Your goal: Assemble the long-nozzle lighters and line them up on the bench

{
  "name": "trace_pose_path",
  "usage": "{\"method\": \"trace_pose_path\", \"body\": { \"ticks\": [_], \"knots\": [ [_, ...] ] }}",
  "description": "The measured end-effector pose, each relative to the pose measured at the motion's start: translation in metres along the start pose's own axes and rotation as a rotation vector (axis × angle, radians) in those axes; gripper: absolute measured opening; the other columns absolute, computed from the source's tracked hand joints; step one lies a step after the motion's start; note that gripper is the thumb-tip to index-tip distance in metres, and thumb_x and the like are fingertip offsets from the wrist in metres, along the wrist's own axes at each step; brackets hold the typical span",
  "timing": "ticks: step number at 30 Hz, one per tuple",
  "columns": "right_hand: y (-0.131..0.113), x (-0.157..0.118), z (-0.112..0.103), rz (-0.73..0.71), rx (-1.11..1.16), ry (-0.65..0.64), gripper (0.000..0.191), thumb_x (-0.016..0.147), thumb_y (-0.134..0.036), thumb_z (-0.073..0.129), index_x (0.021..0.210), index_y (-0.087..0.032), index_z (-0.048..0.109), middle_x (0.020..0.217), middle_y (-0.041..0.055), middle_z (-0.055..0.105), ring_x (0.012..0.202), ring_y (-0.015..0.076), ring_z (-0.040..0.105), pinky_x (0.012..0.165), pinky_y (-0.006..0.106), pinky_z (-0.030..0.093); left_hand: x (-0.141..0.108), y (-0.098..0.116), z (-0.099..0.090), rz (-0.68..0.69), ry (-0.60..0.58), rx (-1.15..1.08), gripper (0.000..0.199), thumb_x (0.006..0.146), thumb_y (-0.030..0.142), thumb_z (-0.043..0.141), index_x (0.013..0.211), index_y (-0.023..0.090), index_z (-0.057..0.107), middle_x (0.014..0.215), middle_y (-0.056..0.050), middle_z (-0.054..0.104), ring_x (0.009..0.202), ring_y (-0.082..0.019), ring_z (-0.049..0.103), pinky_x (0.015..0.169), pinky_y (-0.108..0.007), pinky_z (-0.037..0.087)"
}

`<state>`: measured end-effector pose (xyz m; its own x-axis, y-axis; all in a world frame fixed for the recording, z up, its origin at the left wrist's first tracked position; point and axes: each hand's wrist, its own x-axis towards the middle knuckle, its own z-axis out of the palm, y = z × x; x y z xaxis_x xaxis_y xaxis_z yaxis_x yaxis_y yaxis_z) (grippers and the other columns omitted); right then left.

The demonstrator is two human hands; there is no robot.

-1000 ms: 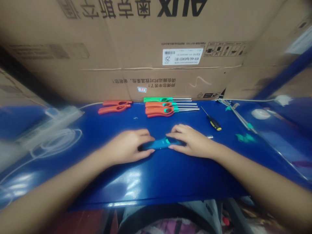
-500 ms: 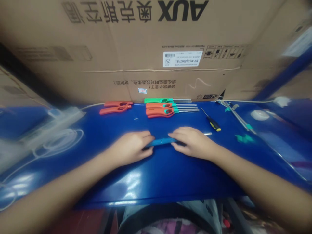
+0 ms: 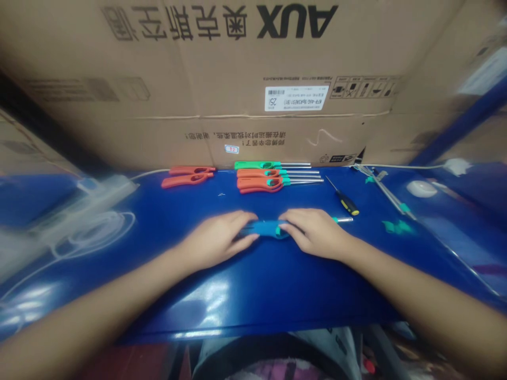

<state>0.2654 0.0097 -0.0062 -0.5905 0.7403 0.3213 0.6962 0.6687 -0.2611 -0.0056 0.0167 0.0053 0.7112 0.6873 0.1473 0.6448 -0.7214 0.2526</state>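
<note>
Between my two hands is a blue long-necked lighter, held level just above or on the blue table. My left hand grips its handle end with fingers and thumb. Around the trigger end, where a green part shows, my right hand is closed. The silver tube pokes out past the right hand. Behind lie several orange lighters with silver tubes and a green lighter. To their left rest two orange handle shells without tubes.
A black and yellow screwdriver lies right of the lighters. Metal tubes and green pieces are farther right. A cardboard box walls off the back. At left are a white power strip and coiled cable.
The blue lighter has been turned so its broad side and green part show, and its tube sticks out farther right. Both hands stay on it, the left shifted slightly right.
</note>
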Motion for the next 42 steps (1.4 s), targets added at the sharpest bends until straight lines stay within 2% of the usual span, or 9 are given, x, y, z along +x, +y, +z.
{"method": "trace_pose_path", "body": {
  "ticks": [5,10,17,22,26,31,37,40,42],
  "knots": [
    [-0.004,0.0,-0.004,0.006,0.053,-0.055,0.026,0.103,-0.033,0.047,0.108,-0.019,0.069,0.1,0.0058,0.074,0.087,0.02,0.07,0.075,0.031,0.05,0.001,-0.004,0.003,0.081,-0.003,0.071,0.041,0.103,0.045,0.048,0.133,0.019,0.057,0.111,-0.008,0.07,0.097,-0.025,0.07,0.082,-0.036,0.057],
    [-0.001,0.0,-0.008,-0.171,0.055,-0.082,0.04,0.099,-0.047,0.056,0.129,-0.02,0.063,0.115,0.0081,0.071,0.098,0.0212,0.07,0.075,0.03,0.052,-0.002,-0.007,0.005,0.17,0.065,0.047,0.037,0.104,0.046,0.047,0.123,0.02,0.064,0.107,-0.006,0.077,0.086,-0.023,0.075,0.074,-0.032,0.056],
    [-0.004,-0.005,-0.002,-0.318,0.072,0.063,0.026,0.101,-0.027,0.054,0.121,-0.019,0.069,0.113,0.0059,0.076,0.099,0.0185,0.071,0.079,0.028,0.052,-0.005,-0.003,0.008,0.31,0.105,0.02,0.031,0.105,0.041,0.049,0.118,0.019,0.065,0.09,-0.004,0.078,0.069,-0.017,0.072,0.062,-0.026,0.051],
    [-0.004,-0.001,-0.01,-0.254,-0.063,0.034,0.029,0.101,-0.033,0.054,0.121,-0.019,0.069,0.111,0.0064,0.077,0.094,0.021,0.071,0.077,0.032,0.051,-0.003,-0.01,0.004,0.315,0.154,0.122,0.033,0.104,0.043,0.049,0.113,0.017,0.067,0.087,-0.005,0.078,0.067,-0.019,0.073,0.059,-0.028,0.051],
    [0.004,0.001,-0.016,-0.167,-0.16,0.0,0.026,0.101,-0.032,0.054,0.113,-0.018,0.072,0.096,0.007,0.077,0.085,0.0222,0.07,0.073,0.032,0.049,-0.001,-0.017,0.0,0.337,0.231,0.162,0.034,0.103,0.043,0.051,0.113,0.016,0.068,0.086,-0.005,0.078,0.065,-0.019,0.073,0.058,-0.028,0.052],
    [0.003,0.0,-0.012,-0.123,-0.143,-0.077,0.022,0.101,-0.031,0.054,0.106,-0.021,0.073,0.097,0.004,0.078,0.081,0.0203,0.07,0.074,0.033,0.045,-0.001,-0.016,-0.002,0.264,0.151,0.1,0.033,0.102,0.044,0.054,0.117,0.019,0.068,0.092,-0.004,0.076,0.073,-0.018,0.073,0.064,-0.026,0.054],
    [0.012,0.003,-0.016,-0.097,-0.192,-0.098,0.029,0.096,-0.039,0.063,0.118,-0.02,0.068,0.11,0.0098,0.072,0.099,0.0265,0.064,0.085,0.039,0.046,-0.002,-0.017,-0.007,0.213,0.173,0.138,0.03,0.102,0.04,0.053,0.111,0.017,0.071,0.088,-0.005,0.074,0.072,-0.018,0.071,0.063,-0.027,0.052],
    [0.028,0.003,-0.022,-0.085,-0.222,-0.078,0.04,0.093,-0.034,0.067,0.13,-0.019,0.062,0.122,0.0135,0.068,0.109,0.0306,0.061,0.092,0.046,0.046,-0.005,-0.02,-0.014,0.2,0.228,0.193,0.029,0.099,0.04,0.056,0.102,0.017,0.073,0.078,-0.004,0.073,0.065,-0.018,0.068,0.06,-0.028,0.05],
    [0.038,0.003,-0.025,-0.047,-0.221,-0.045,0.037,0.093,-0.031,0.065,0.128,-0.018,0.063,0.122,0.014,0.069,0.111,0.0315,0.061,0.095,0.048,0.046,-0.006,-0.021,-0.018,0.192,0.267,0.21,0.027,0.097,0.039,0.057,0.099,0.018,0.074,0.076,-0.004,0.073,0.065,-0.018,0.069,0.06,-0.027,0.05]
  ]
}}
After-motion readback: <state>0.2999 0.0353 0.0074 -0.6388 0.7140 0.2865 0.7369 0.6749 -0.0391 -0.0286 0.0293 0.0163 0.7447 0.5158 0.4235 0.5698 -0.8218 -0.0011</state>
